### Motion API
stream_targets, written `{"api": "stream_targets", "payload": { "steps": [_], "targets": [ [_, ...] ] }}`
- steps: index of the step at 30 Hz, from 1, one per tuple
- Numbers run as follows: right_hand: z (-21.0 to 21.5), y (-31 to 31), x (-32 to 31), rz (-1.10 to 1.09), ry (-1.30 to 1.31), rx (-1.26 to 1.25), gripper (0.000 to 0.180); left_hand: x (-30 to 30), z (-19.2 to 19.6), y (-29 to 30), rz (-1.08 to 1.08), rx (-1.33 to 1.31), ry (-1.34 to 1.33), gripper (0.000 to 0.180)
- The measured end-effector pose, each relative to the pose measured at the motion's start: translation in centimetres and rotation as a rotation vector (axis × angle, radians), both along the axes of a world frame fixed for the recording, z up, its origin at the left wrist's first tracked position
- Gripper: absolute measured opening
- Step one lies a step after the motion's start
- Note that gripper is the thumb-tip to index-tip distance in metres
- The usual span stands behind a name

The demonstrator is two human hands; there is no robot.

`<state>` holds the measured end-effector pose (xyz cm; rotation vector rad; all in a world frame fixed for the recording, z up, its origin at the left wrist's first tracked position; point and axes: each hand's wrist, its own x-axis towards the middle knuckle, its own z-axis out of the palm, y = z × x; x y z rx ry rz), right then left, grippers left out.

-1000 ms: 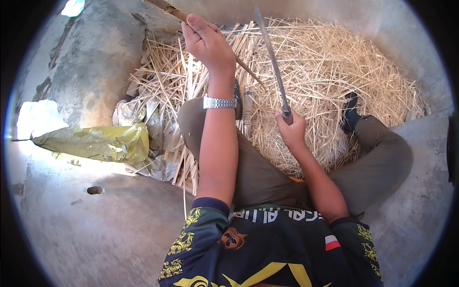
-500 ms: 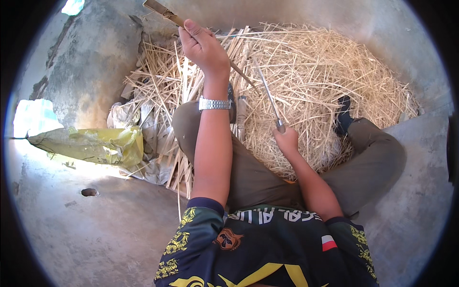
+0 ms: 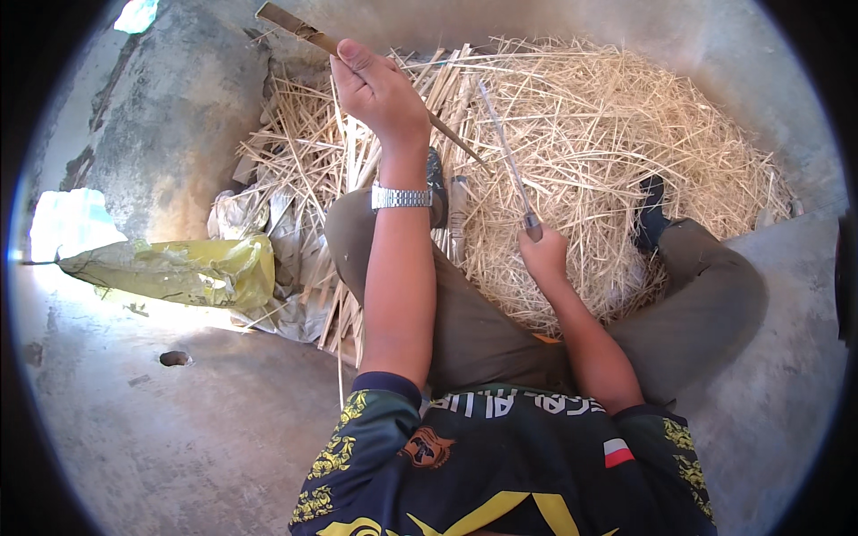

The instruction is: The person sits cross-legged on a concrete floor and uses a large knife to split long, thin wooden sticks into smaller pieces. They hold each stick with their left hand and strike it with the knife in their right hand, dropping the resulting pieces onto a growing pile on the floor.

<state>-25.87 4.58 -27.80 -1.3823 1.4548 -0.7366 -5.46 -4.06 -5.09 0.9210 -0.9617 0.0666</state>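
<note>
My left hand (image 3: 382,94) is raised at the upper middle, closed around a long flat bamboo strip (image 3: 299,29). The strip slants from the upper left down to the right, and its thin lower end passes above the pile of shavings (image 3: 590,134). Lower and to the right, my right hand (image 3: 544,255) is wrapped round the handle of a long, narrow-bladed knife (image 3: 511,161). Its blade points up and away, apart from the strip's lower end. Part of the handle is hidden in my fist.
Split bamboo strips (image 3: 308,134) lie heaped on the left beside the shavings. A yellow translucent plastic sack (image 3: 241,272) rests on the concrete floor (image 3: 241,402) at left, near a small hole (image 3: 175,358). Concrete walls (image 3: 179,116) stand behind. My bent legs (image 3: 706,277) flank the pile.
The knife and my right hand have shifted slightly up and to the right, the blade moving a little away from the strip. My left hand keeps its grip, almost in place.
</note>
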Motion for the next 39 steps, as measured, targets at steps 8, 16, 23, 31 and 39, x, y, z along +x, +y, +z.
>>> {"api": "stream_targets", "payload": {
  "steps": [8,16,23,31,39],
  "targets": [
    [-7.7,1.6,-1.8,-0.023,0.133,0.428,0.025,-0.8,0.5,-0.5,0.043,0.041,0.055,0.045],
    [-2.0,0.8,0.6,0.098,-0.016,0.069,0.027,-0.1,0.8,0.0,0.065,0.003,0.094,0.045],
    [-1.8,0.8,0.7,0.039,-0.098,0.036,0.031,0.5,3.1,1.5,-0.264,-0.007,0.227,0.046],
    [-0.2,0.9,1.2,-0.017,-0.163,0.063,0.029,0.2,2.2,1.2,-0.272,0.106,0.087,0.030],
    [-5.5,1.7,1.3,0.103,-0.133,0.495,0.019,-1.0,1.3,-0.2,-0.108,-0.005,0.213,0.040]
  ]
}}
